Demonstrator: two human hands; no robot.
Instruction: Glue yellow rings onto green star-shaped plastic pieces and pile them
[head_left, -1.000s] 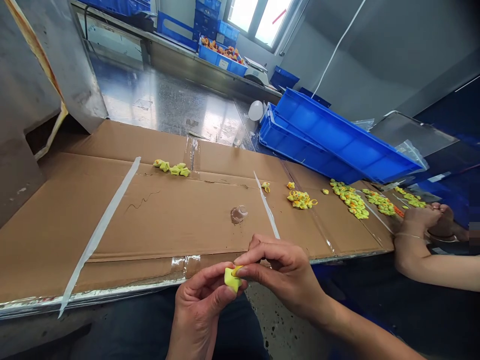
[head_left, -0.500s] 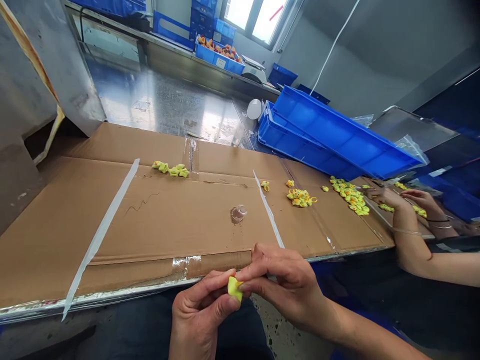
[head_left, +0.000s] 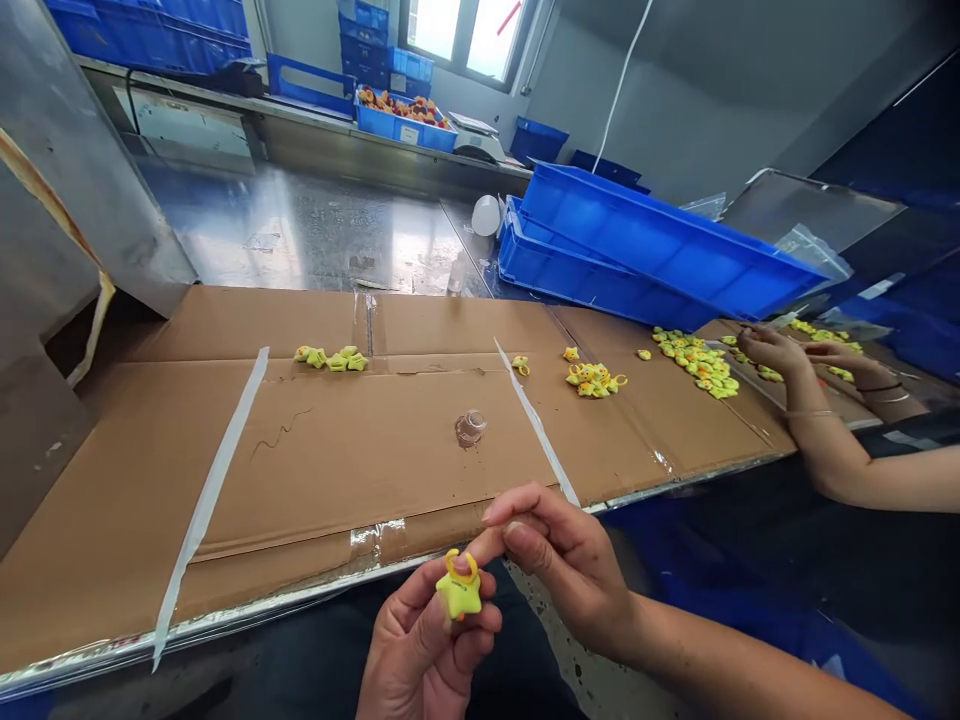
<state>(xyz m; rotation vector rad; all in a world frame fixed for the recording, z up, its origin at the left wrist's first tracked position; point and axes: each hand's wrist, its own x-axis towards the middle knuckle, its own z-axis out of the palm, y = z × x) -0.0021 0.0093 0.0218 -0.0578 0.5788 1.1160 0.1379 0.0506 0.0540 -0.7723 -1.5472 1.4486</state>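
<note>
My left hand [head_left: 431, 635] pinches a small yellow-green star-shaped toy ring [head_left: 460, 596] between thumb and fingers, just in front of the table's near edge. Its orange-yellow loop points up, and a small dark marking shows on the star's flat face. From the right, my right hand [head_left: 566, 560] reaches in with one fingertip at the loop. Its other fingers are loosely bent and apart, with nothing gripped between them. A small clear cup [head_left: 472, 427] stands in a wet patch on the cardboard [head_left: 375, 430] beyond my hands.
More star toys lie in a short row [head_left: 330, 358], a small pile [head_left: 594, 379] and a larger pile [head_left: 697, 362]. White tape strips [head_left: 214, 500] cross the cardboard. Stacked blue crates [head_left: 660, 250] stand behind. At right, a co-worker's hands [head_left: 780, 355] handle similar pieces.
The toy has turned so its star face and loop show. My right hand's thumb and finger pinch has loosened, leaving a fingertip at the loop. The camera view has shifted slightly.
</note>
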